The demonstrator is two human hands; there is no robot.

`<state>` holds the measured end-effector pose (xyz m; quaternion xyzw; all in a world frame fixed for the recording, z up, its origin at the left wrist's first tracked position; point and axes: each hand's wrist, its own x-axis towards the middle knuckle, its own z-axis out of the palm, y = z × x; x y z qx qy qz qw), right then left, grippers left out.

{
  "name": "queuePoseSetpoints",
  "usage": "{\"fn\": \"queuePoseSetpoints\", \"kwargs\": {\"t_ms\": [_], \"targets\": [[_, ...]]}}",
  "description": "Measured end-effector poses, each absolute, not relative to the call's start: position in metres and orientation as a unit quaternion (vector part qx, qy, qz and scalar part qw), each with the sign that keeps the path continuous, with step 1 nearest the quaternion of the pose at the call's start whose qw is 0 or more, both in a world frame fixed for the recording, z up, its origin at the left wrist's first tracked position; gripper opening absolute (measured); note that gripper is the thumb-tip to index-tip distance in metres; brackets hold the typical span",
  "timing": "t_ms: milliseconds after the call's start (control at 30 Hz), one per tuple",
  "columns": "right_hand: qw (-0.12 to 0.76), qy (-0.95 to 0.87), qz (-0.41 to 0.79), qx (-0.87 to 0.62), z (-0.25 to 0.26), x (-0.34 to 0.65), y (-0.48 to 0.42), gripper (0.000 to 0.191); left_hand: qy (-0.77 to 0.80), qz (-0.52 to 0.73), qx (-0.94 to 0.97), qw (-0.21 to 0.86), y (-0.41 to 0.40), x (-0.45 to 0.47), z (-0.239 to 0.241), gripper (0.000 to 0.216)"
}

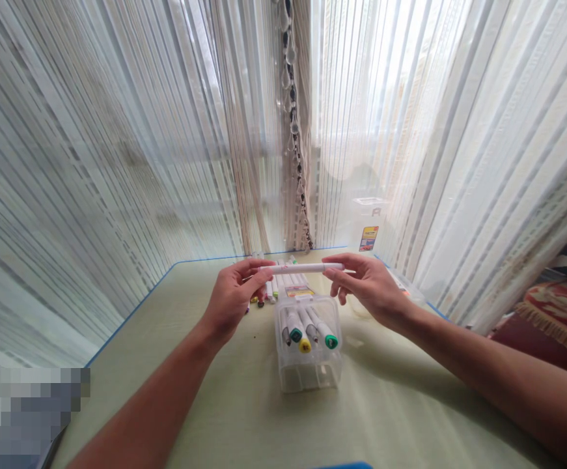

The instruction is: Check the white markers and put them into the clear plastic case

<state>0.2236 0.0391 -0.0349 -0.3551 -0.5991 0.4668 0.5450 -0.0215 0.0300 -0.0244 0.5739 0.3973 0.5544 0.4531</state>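
a large striped curtain (176, 130) hangs behind the clear box (310, 378), and light comes through it. the table (141, 397), with pale green surface and blue edge, lies under the clear box and spreads to both sides of it. a long strand of beads (293, 104) hangs against the curtain, behind the clear box. far to the right of the clear box there is a red cloth (551, 316) with fringe.

the left hand (229, 293) is to the left of the clear box and a little beyond it, raised; its thumb and fingers are closed on one end of a white marker. the right hand (368, 283) is to the right of the clear box, also a little beyond it, and it pinches the other end of the same marker.

a transparent container (370, 215) with a yellow label stands behind the clear box, to its right. several loose markers (290, 281) lie just beyond the clear box, partly hidden.

the held white marker (300, 268) is nearly level, in front of the loose markers and past the far side of the clear box; its exact height i cannot tell. inside the clear box are more markers (307, 319), whose visible ends are dark green, yellow, bright green and greyish.
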Motion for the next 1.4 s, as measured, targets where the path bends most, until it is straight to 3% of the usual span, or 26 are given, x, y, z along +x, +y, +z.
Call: {"fn": "queuePoseSetpoints", "kwargs": {"t_ms": [567, 867, 1067, 1400], "targets": [[0.529, -0.616, 0.466, -0.352, -0.0316, 0.2233, 0.0366, 0.037, 0.422, 0.539, 0.575, 0.447, 0.0306, -0.0198, -0.0247, 0.033], [0.514, -0.581, 0.496, -0.39, -0.0347, 0.225, 0.0411, 0.05, 0.414, 0.533, 0.593, 0.439, 0.0267, -0.0174, -0.0221, 0.033], [0.517, -0.607, 0.481, -0.365, -0.033, 0.2232, 0.0387, 0.037, 0.433, 0.535, 0.59, 0.422, 0.0271, -0.0171, -0.0207, 0.037], [0.522, -0.623, 0.466, -0.349, -0.0329, 0.2231, 0.039, 0.036, 0.434, 0.531, 0.599, 0.414, 0.0305, -0.0193, -0.0235, 0.038]]}}
